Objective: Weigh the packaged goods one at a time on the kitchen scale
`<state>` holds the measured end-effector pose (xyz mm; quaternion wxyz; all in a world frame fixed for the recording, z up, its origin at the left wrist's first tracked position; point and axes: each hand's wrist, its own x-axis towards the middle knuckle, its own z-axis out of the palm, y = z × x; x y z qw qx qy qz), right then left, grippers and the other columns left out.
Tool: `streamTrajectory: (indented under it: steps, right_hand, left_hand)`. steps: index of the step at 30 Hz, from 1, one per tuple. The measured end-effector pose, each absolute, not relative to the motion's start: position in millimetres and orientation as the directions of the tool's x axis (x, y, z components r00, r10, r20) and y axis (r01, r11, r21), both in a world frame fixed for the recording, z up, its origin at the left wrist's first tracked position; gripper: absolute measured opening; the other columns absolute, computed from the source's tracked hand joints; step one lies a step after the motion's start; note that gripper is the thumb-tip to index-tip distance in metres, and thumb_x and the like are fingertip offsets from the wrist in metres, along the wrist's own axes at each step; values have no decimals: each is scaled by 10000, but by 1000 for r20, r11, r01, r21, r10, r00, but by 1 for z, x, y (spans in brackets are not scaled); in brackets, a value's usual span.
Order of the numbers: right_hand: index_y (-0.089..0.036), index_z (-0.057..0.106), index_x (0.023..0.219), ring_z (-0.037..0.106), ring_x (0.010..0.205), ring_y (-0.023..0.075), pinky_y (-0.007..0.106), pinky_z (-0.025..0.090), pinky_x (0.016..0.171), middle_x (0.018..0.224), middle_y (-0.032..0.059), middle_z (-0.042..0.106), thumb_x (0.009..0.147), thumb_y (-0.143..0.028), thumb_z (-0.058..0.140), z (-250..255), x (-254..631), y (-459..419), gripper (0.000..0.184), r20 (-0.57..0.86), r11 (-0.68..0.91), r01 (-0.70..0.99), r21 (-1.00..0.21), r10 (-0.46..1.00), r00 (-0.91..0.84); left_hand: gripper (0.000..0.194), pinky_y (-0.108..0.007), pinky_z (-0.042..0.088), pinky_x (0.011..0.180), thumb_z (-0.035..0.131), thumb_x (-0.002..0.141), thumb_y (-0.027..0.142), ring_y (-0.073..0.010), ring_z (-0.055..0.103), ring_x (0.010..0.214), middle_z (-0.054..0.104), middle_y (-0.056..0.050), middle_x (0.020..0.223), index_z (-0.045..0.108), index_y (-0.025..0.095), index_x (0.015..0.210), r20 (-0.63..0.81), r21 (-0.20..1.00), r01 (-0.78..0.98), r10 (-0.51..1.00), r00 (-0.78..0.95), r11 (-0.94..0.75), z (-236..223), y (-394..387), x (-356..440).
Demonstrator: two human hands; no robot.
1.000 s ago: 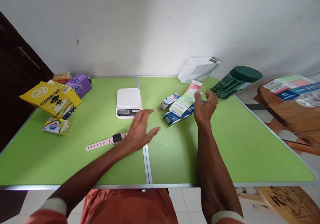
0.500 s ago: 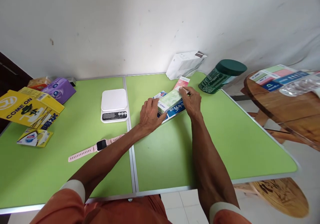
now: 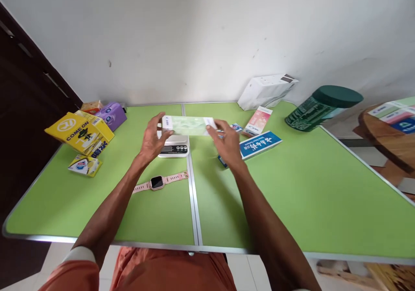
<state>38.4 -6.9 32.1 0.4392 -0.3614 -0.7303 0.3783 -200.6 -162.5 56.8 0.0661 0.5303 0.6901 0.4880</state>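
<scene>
A long pale green and white box (image 3: 189, 126) is held level above the table, in front of the scale. My left hand (image 3: 151, 139) grips its left end, while my right hand (image 3: 229, 142) closes on the right end. Beneath the box, the white digital scale (image 3: 174, 149) is partly covered; its display and buttons show. A pink watch (image 3: 157, 182) lies nearer me, its left strap partly behind my forearm. To the right of my right hand are a blue and white box (image 3: 261, 144) and a pink and white box (image 3: 258, 120).
At the left sit a yellow package (image 3: 78, 131), a small yellow box (image 3: 84, 165) and a purple pack (image 3: 112, 117). A white box (image 3: 266, 91) leans by the wall beside a dark green canister (image 3: 320, 108). Right of the green table (image 3: 292, 200) stands a wooden table (image 3: 385, 137).
Both hands have lifted the pale green box off the other boxes and carried it left to above the scale. The view has turned left.
</scene>
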Motion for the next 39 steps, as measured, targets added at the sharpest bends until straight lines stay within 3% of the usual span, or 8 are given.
streamTrajectory:
  steps: [6,11,17,21,26,32,39]
  right_hand:
    - [-167,777,1415,788,1272,459,689,660,1090,1407,248,810,938,-854,656,3,-12,-34,846,301,412,204,-888,857,-419]
    - [-207,761,1401,777,1284,390,613,673,1087,1370,195,824,1000,-754,641,-15,-15,-42,689,370,446,154,-882,857,-359]
    - [-208,678,1515,773,1274,371,591,650,1120,1475,208,771,1040,-766,609,-32,-17,-51,736,337,393,105,-913,876,-346]
    - [-220,719,1472,771,1269,372,577,639,1126,1436,197,799,1051,-835,541,-28,-14,-52,766,307,363,107,-926,885,-350]
    - [-217,781,1395,773,1263,374,557,633,1126,1410,184,820,1064,-840,502,-13,-10,-57,759,317,374,69,-925,858,-403]
    - [-204,782,1409,764,1289,382,555,629,1132,1422,196,815,1059,-867,487,-11,-10,-57,806,325,383,68,-921,854,-407]
    - [-220,766,1429,775,1267,386,568,641,1117,1425,190,815,1023,-905,522,-17,-12,-55,833,304,355,65,-933,870,-389]
  left_hand:
    - [725,-604,637,1181,831,947,473,-396,690,1475,677,-210,1616,583,212,1577,369,838,546,764,-530,-26,10,-189,-247]
    - [763,-622,580,1259,836,920,516,-376,680,1499,702,-186,1594,580,219,1574,312,880,473,787,-532,-29,-12,-188,-251]
    - [1128,-636,545,1290,811,875,825,-435,609,1580,543,-272,1748,401,208,1727,245,943,331,749,-616,-36,-20,-190,-245]
    - [1125,-619,575,1261,674,891,965,-446,614,1574,587,-268,1708,459,212,1698,216,961,274,723,-656,-38,-22,-193,-241]
    - [1055,-621,543,1298,653,901,971,-443,590,1597,643,-217,1679,567,220,1637,244,947,320,738,-629,-41,-18,-196,-235]
    - [1137,-602,539,1313,641,890,985,-455,550,1633,600,-258,1710,536,150,1655,251,939,343,741,-623,-30,-16,-197,-232]
    - [1079,-607,544,1302,634,905,981,-449,572,1609,617,-233,1698,556,198,1644,262,933,360,730,-631,-24,-17,-197,-232]
